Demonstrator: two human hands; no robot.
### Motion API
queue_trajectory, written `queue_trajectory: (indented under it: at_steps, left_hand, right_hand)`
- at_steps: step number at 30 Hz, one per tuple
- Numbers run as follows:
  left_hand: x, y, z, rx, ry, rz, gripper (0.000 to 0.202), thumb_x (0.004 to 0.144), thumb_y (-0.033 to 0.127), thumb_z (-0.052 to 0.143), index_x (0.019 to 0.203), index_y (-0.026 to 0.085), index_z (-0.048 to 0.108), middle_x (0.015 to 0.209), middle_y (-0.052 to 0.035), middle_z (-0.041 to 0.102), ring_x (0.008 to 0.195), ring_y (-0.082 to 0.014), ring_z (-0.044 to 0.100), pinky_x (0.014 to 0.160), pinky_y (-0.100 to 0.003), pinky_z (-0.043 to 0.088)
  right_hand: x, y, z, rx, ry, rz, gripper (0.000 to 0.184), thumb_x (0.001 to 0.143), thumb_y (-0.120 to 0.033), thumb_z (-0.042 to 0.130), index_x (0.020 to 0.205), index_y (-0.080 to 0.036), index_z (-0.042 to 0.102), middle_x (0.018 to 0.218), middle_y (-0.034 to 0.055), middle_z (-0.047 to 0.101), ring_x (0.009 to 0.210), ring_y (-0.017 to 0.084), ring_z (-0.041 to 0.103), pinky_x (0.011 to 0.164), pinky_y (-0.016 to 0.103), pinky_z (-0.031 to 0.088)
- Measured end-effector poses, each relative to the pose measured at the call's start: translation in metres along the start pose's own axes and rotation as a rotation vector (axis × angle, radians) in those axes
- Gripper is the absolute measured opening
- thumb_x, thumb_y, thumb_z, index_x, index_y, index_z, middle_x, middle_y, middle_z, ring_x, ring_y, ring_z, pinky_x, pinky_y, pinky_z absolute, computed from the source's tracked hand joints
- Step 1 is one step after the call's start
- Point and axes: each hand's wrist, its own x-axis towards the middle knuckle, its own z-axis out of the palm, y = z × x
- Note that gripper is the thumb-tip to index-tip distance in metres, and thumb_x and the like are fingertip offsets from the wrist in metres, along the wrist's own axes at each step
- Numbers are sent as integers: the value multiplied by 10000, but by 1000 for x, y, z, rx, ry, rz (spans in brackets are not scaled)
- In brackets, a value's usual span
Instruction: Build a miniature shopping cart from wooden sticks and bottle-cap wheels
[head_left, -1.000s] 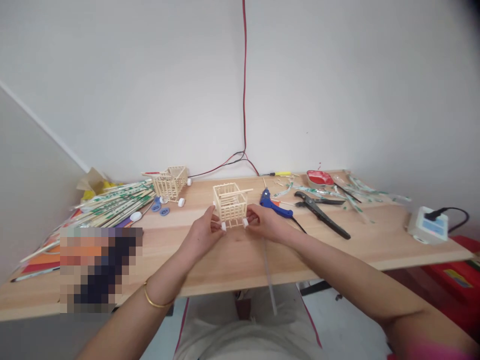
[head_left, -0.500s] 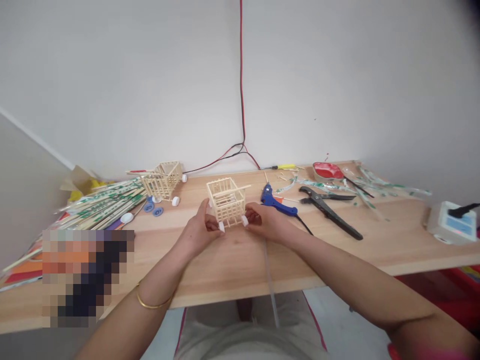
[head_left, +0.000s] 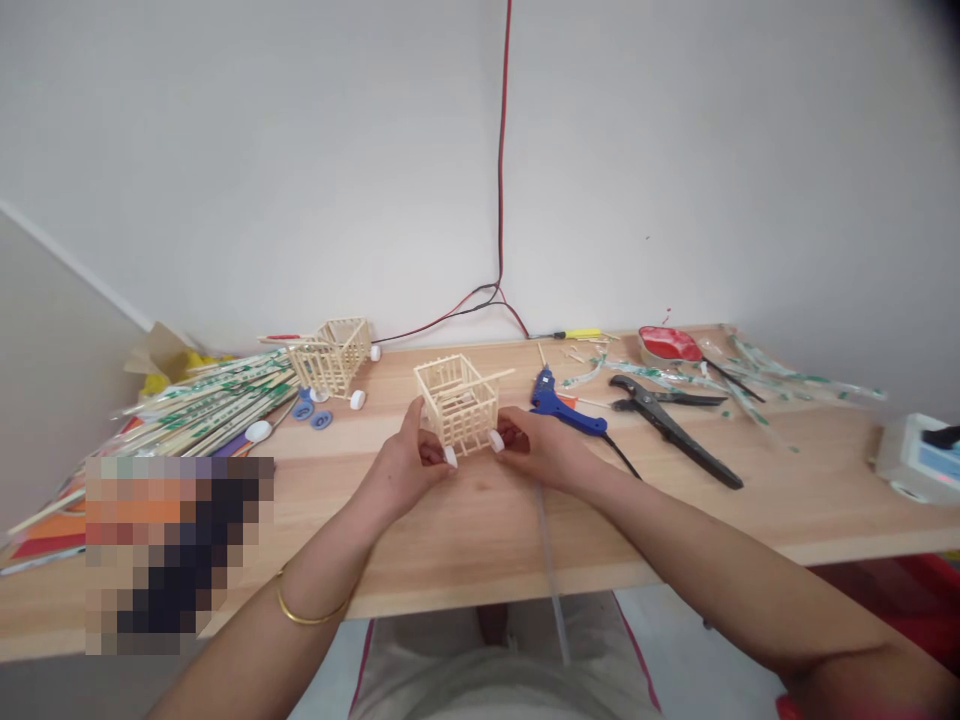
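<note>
A small cart built of thin wooden sticks (head_left: 457,402) stands on the wooden table (head_left: 480,510) in front of me, with white wheels at its near corners. My left hand (head_left: 409,462) pinches its left side by a white wheel (head_left: 450,456). My right hand (head_left: 536,446) grips its right side at the other white wheel (head_left: 496,440). Both hands are closed on the cart. A thin stick pokes out of the cart's top to the right.
A second stick cart (head_left: 332,355) stands at the back left beside a pile of wrapped chopsticks (head_left: 206,408) and blue caps (head_left: 313,413). A blue glue gun (head_left: 566,408), black pliers (head_left: 675,428), a red dish (head_left: 667,343) and a white power box (head_left: 919,455) lie to the right.
My view has shifted a little; the hands and the cart have stayed together in the same grip at about the same spot on the table.
</note>
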Motion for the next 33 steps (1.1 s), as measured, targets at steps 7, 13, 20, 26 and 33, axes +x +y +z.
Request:
queue_trajectory:
  at_steps: [7, 13, 20, 26, 33]
  left_hand:
    - [3, -1, -9, -142, -1, -83, 1076, 609, 113, 759, 1481, 123, 128, 892, -53, 670, 743, -165, 674, 693, -287, 537]
    - [10, -8, -24, -68, 137, -125, 959, 622, 97, 740, 1452, 106, 261, 922, -59, 659, 720, -132, 638, 644, -236, 497]
    - [11, -9, -26, -53, 173, -99, 933, 639, 150, 732, 1451, 80, 278, 947, -85, 675, 726, -147, 639, 626, -248, 482]
    - [14, -14, -25, 9, 224, -42, 831, 665, 175, 707, 1416, 88, 363, 942, -76, 687, 743, -162, 647, 659, -269, 484]
    - [24, -28, -15, -106, 268, -14, 774, 709, 178, 704, 1402, 93, 370, 1034, -101, 651, 803, -151, 656, 752, -279, 502]
  right_hand:
    - [-4, -1, 0, -90, 79, -7, 359, 740, -164, 639, 1094, -171, 578, 980, 65, 684, 843, 175, 649, 754, 296, 492]
    - [3, 7, 3, -210, 131, -54, 254, 789, -134, 573, 1040, -169, 595, 963, 64, 673, 828, 170, 630, 735, 285, 472]
    - [13, 22, 0, -427, 282, -51, 312, 844, -143, 508, 1151, -124, 560, 1000, 111, 677, 886, 224, 625, 791, 349, 461]
    - [3, 9, 3, -280, 330, 18, 445, 804, -229, 562, 1239, -158, 502, 1133, 115, 644, 950, 226, 621, 860, 374, 474]
    - [1, -10, 11, -247, 258, 193, 1105, 615, -530, 759, 1481, -145, 191, 1339, 192, 522, 1094, 315, 584, 948, 498, 430]
